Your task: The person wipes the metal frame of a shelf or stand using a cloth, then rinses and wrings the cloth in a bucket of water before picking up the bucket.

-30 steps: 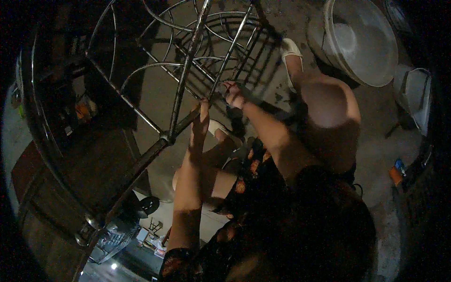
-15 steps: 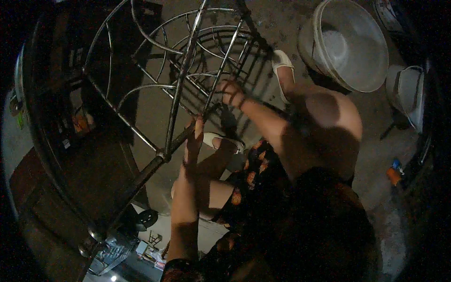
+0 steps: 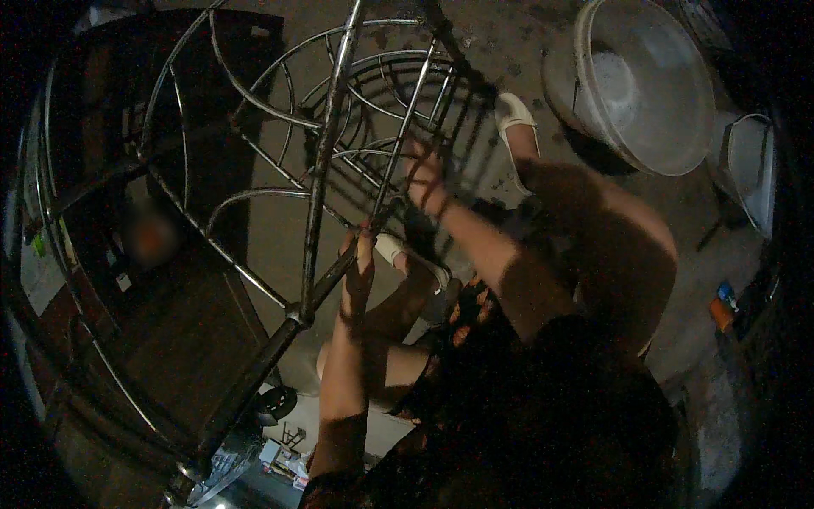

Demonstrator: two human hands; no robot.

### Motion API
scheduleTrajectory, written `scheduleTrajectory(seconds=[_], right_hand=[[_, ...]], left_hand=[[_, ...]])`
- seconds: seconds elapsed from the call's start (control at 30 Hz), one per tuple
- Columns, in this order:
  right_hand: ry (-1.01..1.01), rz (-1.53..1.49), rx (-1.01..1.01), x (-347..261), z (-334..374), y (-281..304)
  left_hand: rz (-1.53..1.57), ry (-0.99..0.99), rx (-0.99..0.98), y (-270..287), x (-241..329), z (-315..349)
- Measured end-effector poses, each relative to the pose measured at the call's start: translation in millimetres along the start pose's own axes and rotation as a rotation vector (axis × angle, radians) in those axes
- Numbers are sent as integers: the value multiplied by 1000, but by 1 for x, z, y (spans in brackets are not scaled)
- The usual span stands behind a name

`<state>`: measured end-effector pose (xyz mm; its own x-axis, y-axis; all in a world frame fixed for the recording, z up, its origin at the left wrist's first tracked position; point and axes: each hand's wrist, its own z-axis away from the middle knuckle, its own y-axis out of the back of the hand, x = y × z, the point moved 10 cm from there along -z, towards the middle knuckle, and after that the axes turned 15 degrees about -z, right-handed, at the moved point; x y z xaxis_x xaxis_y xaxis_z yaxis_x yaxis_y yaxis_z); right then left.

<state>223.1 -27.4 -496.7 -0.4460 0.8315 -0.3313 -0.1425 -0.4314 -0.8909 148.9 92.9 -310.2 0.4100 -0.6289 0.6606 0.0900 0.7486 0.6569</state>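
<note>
left grip (image 3: 360,254) closed on metal frame (image 3: 326,153) | right grip (image 3: 424,174) unclear | basin (image 3: 678,144) holds water

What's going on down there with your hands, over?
Left hand gripping a bar of the metal wire rack. Right hand on the rack's inner wires. White basin off right, clear.

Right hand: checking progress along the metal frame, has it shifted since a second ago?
Yes. The right hand has moved farther up the metal frame, away from the left hand.
</note>
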Motion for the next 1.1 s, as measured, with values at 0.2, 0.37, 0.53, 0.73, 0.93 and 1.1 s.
scheduleTrajectory(seconds=[0.2, 0.37, 0.53, 0.73, 0.93, 1.1], right_hand=[[37, 262, 145, 54, 12, 26], [-19, -34, 154, -16, -27, 75], [74, 11, 213, -5, -1, 57], [71, 605, 139, 53, 13, 21], [-158, 598, -31, 17, -39, 74], [-101, 141, 182, -60, -75, 112]], left_hand=[[-33, 53, -170, -3, -2, -5], [-86, -71, -65, -2, -16, -3], [-30, 31, -116, 2, 13, 7], [29, 39, -184, -6, -19, -5], [-594, -440, 69, 5, 48, 8], [223, 45, -223, -16, -39, 8]])
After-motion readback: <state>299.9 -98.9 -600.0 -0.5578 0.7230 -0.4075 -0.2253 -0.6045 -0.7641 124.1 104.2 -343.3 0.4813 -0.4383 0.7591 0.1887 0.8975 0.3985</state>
